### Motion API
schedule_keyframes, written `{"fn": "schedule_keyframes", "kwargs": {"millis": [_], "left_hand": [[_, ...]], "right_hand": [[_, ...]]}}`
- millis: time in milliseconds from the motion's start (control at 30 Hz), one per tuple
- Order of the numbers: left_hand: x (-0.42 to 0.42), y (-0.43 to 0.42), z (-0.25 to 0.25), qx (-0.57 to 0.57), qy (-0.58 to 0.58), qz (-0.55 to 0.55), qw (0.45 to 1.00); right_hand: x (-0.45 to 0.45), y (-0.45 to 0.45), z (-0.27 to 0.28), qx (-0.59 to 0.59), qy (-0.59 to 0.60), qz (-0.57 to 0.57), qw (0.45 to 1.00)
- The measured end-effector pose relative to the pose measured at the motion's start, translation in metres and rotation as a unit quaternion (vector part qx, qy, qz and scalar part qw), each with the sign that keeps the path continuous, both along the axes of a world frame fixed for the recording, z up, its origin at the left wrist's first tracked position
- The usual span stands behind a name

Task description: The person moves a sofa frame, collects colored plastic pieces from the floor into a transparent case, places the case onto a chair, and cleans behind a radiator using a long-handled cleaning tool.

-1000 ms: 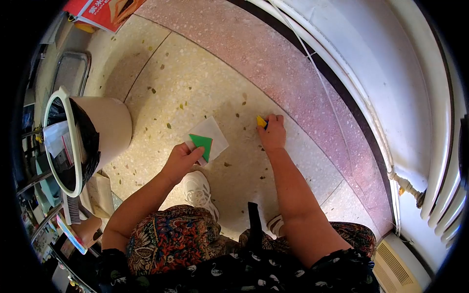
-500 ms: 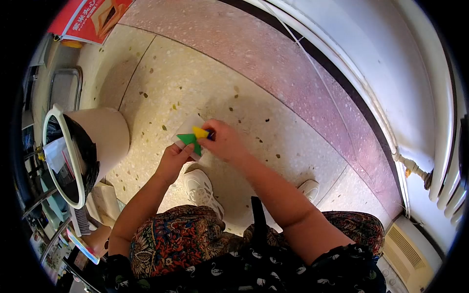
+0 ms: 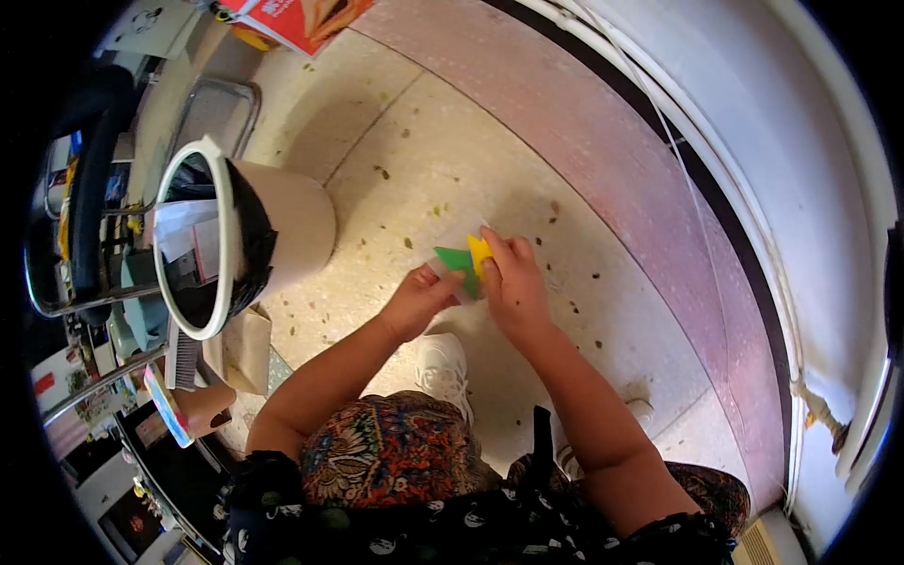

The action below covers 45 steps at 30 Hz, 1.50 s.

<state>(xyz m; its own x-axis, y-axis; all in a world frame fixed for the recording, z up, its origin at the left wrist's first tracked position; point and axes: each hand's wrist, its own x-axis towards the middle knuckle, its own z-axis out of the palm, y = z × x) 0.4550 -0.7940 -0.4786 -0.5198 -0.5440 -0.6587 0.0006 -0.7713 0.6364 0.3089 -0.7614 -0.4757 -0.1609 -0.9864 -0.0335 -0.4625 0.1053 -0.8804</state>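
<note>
Between my hands, above the floor, is a clear plastic pouch or sheet (image 3: pixel 461 232) with flat, angular coloured pieces on or in it. My left hand (image 3: pixel 421 301) pinches its lower left side, the thumb lying on a green triangular piece (image 3: pixel 456 261). Closed on a yellow angular piece (image 3: pixel 479 252) is my right hand (image 3: pixel 518 287), its thumb and fingers at the piece's right edge. A thin dark blue edge shows between yellow and green. Whether the pieces are inside the pouch or on top of it, I cannot tell.
A white bin (image 3: pixel 292 215) lined with a black bag and holding papers stands to the left. Below it are a brush (image 3: pixel 182 358) and a brown paper bag (image 3: pixel 247 348). A red printed bag (image 3: pixel 297 21) is at the top; pipes run along the right wall.
My view has turned left, so everything sits further right. The right hand has rotated; its yellow piece now stands upright against the green one, and less dark blue shows.
</note>
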Motion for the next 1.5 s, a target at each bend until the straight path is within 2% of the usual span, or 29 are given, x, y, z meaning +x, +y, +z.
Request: {"fn": "schedule_keyframes", "kwargs": {"millis": [67,167,267,467,567,700,767,967,1200,1467,1500], "left_hand": [[-0.001,0.000,-0.001,-0.002,0.007,0.018,1.000],[0.002,-0.001,-0.004,0.022,0.061,0.027,0.998],[0.003,-0.003,-0.004,0.019,0.068,0.031,0.997],[-0.002,-0.003,0.002,0.006,0.069,0.068,0.995],[-0.004,-0.003,0.001,0.006,0.058,0.096,0.994],[-0.004,-0.004,0.000,-0.004,0.068,0.100,0.993],[-0.004,-0.005,-0.001,0.004,0.081,0.107,0.991],[-0.008,-0.007,0.004,0.035,0.107,0.131,0.985],[-0.012,-0.012,0.014,0.008,0.104,0.129,0.986],[-0.009,-0.015,0.011,0.004,0.089,0.140,0.986],[-0.009,-0.016,0.011,-0.008,0.061,0.144,0.988]], "right_hand": [[0.001,-0.004,0.006,-0.018,0.030,-0.009,0.999],[0.002,-0.008,0.012,0.020,-0.021,-0.019,0.999],[0.003,-0.011,0.015,-0.039,0.014,0.001,0.999],[0.012,-0.014,0.019,-0.059,0.083,0.021,0.995],[0.017,-0.017,0.013,-0.074,0.077,-0.027,0.994],[0.012,-0.019,0.016,-0.095,0.069,-0.001,0.993],[0.010,-0.020,0.022,-0.094,0.154,0.010,0.984],[0.012,-0.021,0.022,-0.126,0.186,0.005,0.974],[0.014,-0.024,0.024,-0.149,0.152,0.002,0.977],[0.004,-0.028,0.023,-0.176,0.062,0.063,0.981],[0.004,-0.026,0.024,-0.170,0.067,0.061,0.981]]}}
